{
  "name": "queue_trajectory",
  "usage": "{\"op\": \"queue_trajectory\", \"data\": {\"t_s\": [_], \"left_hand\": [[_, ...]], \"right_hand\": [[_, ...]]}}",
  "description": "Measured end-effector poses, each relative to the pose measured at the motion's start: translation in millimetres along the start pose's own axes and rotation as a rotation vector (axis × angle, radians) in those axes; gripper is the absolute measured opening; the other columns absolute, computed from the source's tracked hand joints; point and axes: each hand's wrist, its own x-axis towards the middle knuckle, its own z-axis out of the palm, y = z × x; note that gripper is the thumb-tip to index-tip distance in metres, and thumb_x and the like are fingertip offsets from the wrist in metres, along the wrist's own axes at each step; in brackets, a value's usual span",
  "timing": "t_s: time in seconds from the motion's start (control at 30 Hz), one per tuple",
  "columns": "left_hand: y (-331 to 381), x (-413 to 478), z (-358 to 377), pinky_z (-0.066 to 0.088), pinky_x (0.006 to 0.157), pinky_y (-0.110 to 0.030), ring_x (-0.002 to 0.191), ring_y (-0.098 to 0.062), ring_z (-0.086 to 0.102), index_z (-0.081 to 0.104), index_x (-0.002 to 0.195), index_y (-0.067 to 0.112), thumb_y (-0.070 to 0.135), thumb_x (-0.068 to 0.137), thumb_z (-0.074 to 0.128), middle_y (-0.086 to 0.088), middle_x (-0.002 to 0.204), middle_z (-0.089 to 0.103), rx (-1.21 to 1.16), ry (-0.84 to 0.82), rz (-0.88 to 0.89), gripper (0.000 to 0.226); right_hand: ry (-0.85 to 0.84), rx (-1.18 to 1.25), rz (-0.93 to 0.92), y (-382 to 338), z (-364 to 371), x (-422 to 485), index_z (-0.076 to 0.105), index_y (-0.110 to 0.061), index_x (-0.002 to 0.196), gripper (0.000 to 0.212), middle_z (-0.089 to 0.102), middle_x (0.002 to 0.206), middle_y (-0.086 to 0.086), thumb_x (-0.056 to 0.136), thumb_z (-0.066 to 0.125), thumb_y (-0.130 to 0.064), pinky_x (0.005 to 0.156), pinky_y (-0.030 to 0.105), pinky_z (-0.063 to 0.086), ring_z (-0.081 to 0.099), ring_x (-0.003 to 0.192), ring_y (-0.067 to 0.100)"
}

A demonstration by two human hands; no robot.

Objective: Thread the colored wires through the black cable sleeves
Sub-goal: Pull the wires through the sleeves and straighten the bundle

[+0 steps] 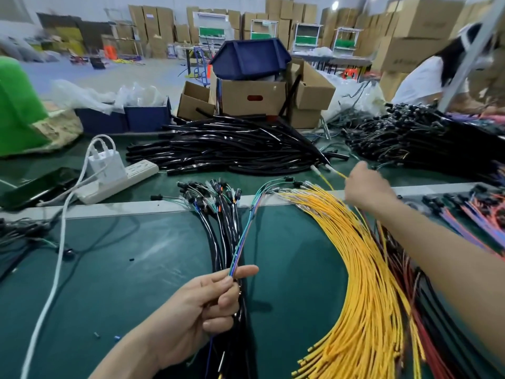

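Two hands are at work over our green table mat (131,269). Our left hand (207,305) is low and near us, thumb and curled fingers pinching a thin bundle of colored wires (241,242) close to its cut end; the green, blue and purple strands rise from the pinch and fan out toward small black plugs at the metal strip across the table. Just beside that hand lies a bunch of finished black cables (221,231). Our right hand (366,187) reaches far forward, its back toward us, fingers closed on a single yellow wire (338,174) whose clear tip pokes out to the left, near the big pile of black sleeves (232,149). Under that forearm spreads a thick sheaf of yellow wires (363,269), with red and dark ones to its right. To the left sit a white power strip (120,181) and charger (105,162). Behind the sleeves stand cardboard boxes (254,98) topped by a blue bin (250,60). Another person (426,77) works at the far right.
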Motion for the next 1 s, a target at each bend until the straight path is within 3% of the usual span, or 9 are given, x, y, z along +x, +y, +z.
{"op": "queue_trajectory", "data": {"t_s": [0.13, 0.3, 0.43, 0.53, 0.63, 0.77, 0.87, 0.93, 1.0], "left_hand": [[-0.1, -0.4, -0.7, 0.035, 0.032, -0.016, 0.036, -0.004, 0.031, 0.066, 0.109, -0.005, 0.004, 0.086, 0.045, -0.01, 0.069, 0.058, -0.008, -0.014, 0.02, 0.032], [0.7, -0.1, 0.3, 0.052, 0.048, -0.027, 0.045, -0.013, 0.05, 0.06, 0.116, -0.003, 0.007, 0.084, 0.048, -0.019, 0.113, 0.067, -0.003, -0.002, 0.017, 0.036], [1.6, 0.4, -0.7, 0.058, 0.067, -0.031, 0.085, -0.026, 0.071, 0.051, 0.112, -0.001, 0.007, 0.084, 0.047, -0.021, 0.121, 0.063, -0.002, 0.001, 0.011, 0.03], [2.4, 0.3, 0.4, 0.057, 0.077, -0.033, 0.113, -0.032, 0.061, 0.047, 0.105, 0.001, 0.003, 0.088, 0.042, -0.025, 0.127, 0.057, -0.057, -0.033, 0.018, 0.019], [1.6, -0.6, 1.9, 0.055, 0.086, -0.036, 0.12, -0.036, 0.055, 0.046, 0.104, 0.001, 0.0, 0.09, 0.039, -0.027, 0.131, 0.053, -0.05, -0.045, 0.028, 0.016], [0.4, -1.9, 3.9, 0.057, 0.082, -0.039, 0.112, -0.04, 0.059, 0.047, 0.108, -0.001, 0.002, 0.09, 0.039, -0.028, 0.127, 0.056, -0.011, -0.022, 0.028, 0.02], [-0.8, -2.7, 3.0, 0.057, 0.058, -0.032, 0.074, -0.03, 0.07, 0.048, 0.112, -0.003, 0.004, 0.086, 0.044, -0.025, 0.119, 0.063, 0.02, 0.013, 0.019, 0.027], [-2.4, -2.7, 1.9, 0.046, 0.042, -0.022, 0.047, -0.015, 0.053, 0.052, 0.117, -0.005, 0.004, 0.083, 0.049, -0.023, 0.108, 0.067, 0.03, 0.039, 0.033, 0.035], [-2.2, -1.2, 0.5, 0.035, 0.036, -0.016, 0.041, -0.007, 0.04, 0.059, 0.116, -0.007, 0.004, 0.083, 0.049, -0.018, 0.088, 0.068, 0.008, 0.025, 0.036, 0.036]], "right_hand": [[-0.332, 0.429, -0.027, -3.5, -52.7, 11.8, 0.067, 0.003, 0.092, 0.011, 0.074, 0.076, 0.011, 0.09, 0.061, -0.006, 0.041, 0.019, 0.046, 0.06, 0.055, 0.014], [-0.466, 0.795, -0.017, -6.7, -99.4, 11.5, 0.064, -0.008, 0.089, 0.018, 0.073, 0.069, 0.0, 0.093, 0.057, -0.024, 0.042, 0.013, 0.046, 0.062, 0.055, 0.005], [-0.543, 1.004, -0.077, -18.1, -118.7, 3.8, 0.055, -0.014, 0.082, 0.026, 0.056, 0.051, -0.008, 0.099, 0.046, -0.031, 0.028, 0.011, 0.027, 0.038, 0.039, 0.001], [-0.591, 1.186, -0.129, -34.3, -120.3, -7.7, 0.053, -0.016, 0.082, 0.026, 0.044, 0.046, -0.01, 0.099, 0.044, -0.033, 0.029, 0.009, 0.028, 0.034, 0.034, 0.001], [-0.576, 1.238, -0.12, -57.0, -104.0, -20.8, 0.053, -0.014, 0.08, 0.027, 0.046, 0.044, -0.01, 0.1, 0.043, -0.03, 0.032, 0.008, 0.031, 0.035, 0.034, 0.0], [-0.564, 1.171, -0.065, -78.3, -60.7, -36.3, 0.058, -0.008, 0.083, 0.022, 0.055, 0.05, -0.001, 0.099, 0.047, -0.018, 0.036, 0.012, 0.039, 0.042, 0.037, 0.002], [-0.509, 1.09, -0.039, -81.3, -30.3, -42.1, 0.061, -0.006, 0.091, 0.014, 0.061, 0.066, 0.008, 0.097, 0.05, -0.011, 0.042, 0.015, 0.047, 0.049, 0.047, 0.009], [-0.505, 1.152, -0.01, -82.0, -15.0, -43.4, 0.06, -0.007, 0.096, 0.013, 0.063, 0.071, 0.013, 0.099, 0.048, -0.01, 0.045, 0.018, 0.05, 0.052, 0.044, 0.01], [-0.518, 1.211, 0.006, -81.4, -5.1, -42.5, 0.059, -0.009, 0.099, 0.013, 0.063, 0.073, 0.015, 0.1, 0.045, -0.009, 0.047, 0.02, 0.053, 0.055, 0.04, 0.009]]}}
